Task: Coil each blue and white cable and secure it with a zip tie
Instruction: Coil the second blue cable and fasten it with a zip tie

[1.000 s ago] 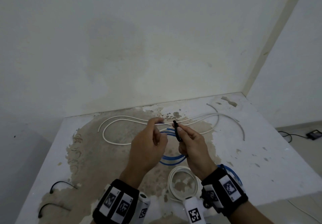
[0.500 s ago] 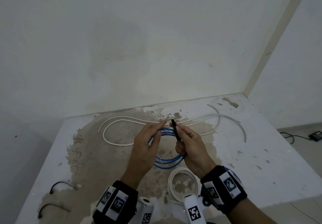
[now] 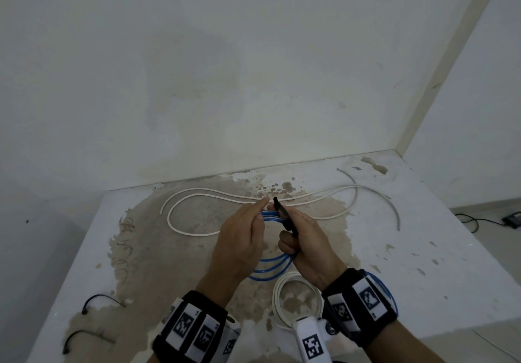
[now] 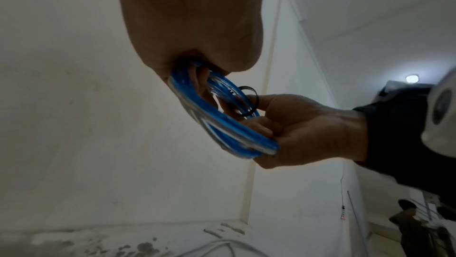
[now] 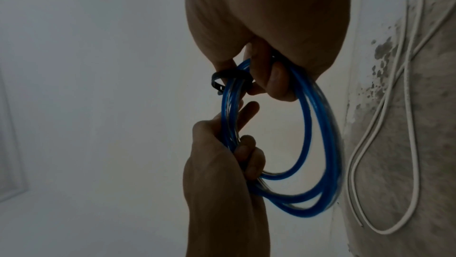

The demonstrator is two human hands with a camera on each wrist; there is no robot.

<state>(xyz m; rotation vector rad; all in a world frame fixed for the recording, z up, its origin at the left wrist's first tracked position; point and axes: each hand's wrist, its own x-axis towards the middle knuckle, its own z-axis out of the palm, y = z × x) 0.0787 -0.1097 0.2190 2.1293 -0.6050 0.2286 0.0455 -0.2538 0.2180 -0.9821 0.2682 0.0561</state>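
Note:
Above the table my two hands hold up a blue cable coil. My left hand grips the coil's left side with its lower fingers curled round the strands, index finger stretched toward the tie. A black zip tie loops round the coil's top, and my right hand pinches it while its lower fingers hold the coil. A loose white cable snakes across the back of the table.
A coiled white cable lies near the front edge below my right wrist, with another blue coil partly hidden behind that wrist. Two spare black zip ties lie at the front left. The stained table meets walls behind and to the right.
My left hand has let go of its thumb-and-index pinch and now stretches the index finger beside the tie's tip. Both hands and the coil shifted slightly away from me.

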